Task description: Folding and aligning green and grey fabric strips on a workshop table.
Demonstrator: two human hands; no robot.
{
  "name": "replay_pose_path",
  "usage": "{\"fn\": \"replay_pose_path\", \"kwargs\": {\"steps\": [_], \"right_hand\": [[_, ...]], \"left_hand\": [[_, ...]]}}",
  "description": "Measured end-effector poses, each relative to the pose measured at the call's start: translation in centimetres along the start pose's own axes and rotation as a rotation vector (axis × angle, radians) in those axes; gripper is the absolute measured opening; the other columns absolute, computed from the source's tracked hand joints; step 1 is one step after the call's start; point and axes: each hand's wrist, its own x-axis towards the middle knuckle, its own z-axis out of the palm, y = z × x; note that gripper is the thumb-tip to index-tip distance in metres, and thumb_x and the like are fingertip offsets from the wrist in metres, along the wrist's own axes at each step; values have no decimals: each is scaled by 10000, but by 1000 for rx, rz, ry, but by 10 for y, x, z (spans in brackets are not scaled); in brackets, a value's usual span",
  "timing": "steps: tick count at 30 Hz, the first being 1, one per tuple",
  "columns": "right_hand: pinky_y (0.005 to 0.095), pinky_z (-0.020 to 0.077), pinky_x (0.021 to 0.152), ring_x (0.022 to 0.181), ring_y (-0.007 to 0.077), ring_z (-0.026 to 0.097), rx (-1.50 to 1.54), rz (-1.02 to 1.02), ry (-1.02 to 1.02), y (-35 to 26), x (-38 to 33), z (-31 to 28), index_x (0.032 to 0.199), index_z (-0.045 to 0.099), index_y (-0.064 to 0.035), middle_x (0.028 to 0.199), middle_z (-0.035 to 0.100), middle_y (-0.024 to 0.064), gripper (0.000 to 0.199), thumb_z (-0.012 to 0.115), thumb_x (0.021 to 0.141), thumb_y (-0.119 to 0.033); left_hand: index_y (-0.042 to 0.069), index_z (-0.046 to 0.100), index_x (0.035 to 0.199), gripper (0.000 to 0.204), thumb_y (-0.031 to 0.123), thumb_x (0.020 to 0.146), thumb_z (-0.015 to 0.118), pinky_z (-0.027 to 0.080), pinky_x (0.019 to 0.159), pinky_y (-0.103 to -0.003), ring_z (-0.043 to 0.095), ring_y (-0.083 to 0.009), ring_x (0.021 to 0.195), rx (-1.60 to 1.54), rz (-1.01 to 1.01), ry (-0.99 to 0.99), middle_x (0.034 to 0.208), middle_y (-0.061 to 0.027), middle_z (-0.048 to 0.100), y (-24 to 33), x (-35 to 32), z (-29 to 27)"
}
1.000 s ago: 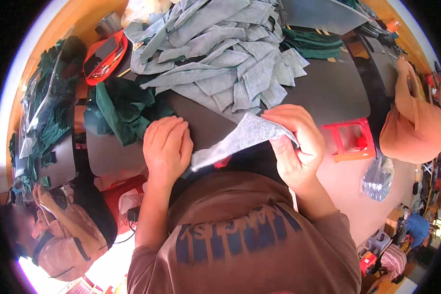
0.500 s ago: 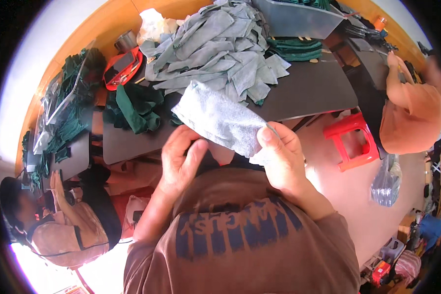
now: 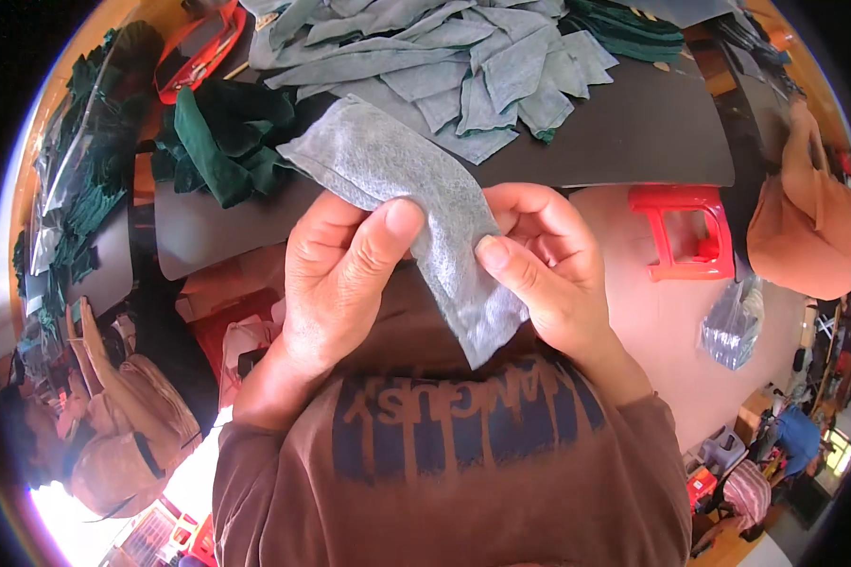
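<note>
Pinching it from both sides: left hand (image 3: 336, 274) and right hand (image 3: 548, 269) are clamping a grey fabric piece (image 3: 416, 203), holding it up over the dark table (image 3: 624, 142). It's looking floppy, so it's probably gonna slip if either thumb loosens.

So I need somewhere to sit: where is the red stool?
In the head view the red plastic stool stands on the floor at right, beside the dark table edge, just right of the right hand.
</note>
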Motion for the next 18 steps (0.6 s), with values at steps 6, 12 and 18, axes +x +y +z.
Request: {"fn": "replay_pose_path", "kwargs": {"steps": [6, 12, 18], "right_hand": [[243, 417, 670, 725, 150, 517, -566, -511, 111, 12, 19, -4, 1011, 544, 10, 840, 537, 80, 301, 670, 746, -56], [287, 423, 576, 651, 227, 549, -738, -588, -66, 0, 37, 5, 819, 588, -1, 739, 560, 116, 169, 692, 695, -46], [258, 411, 577, 643, 165, 533, -565, -381, -24, 7, 38, -2, 784, 572, 8, 744, 570, 84, 70, 623, 772, -39]], "left_hand": [[0, 547, 1022, 197, 124, 870, 565, 405, 726, -205, 507, -56, 810, 27, 19, 85, 917, -16, 590, -1, 5, -4], [17, 528, 919, 104, 72, 849, 582, 379, 674, -181, 466, -38, 746, 77, 0, 10, 832, 16, 552, 0, 14, -9], [29, 501, 869, 151, 37, 794, 631, 371, 620, -178, 454, -42, 710, 115, 11, -204, 801, 16, 516, -6, 24, -20]]}}
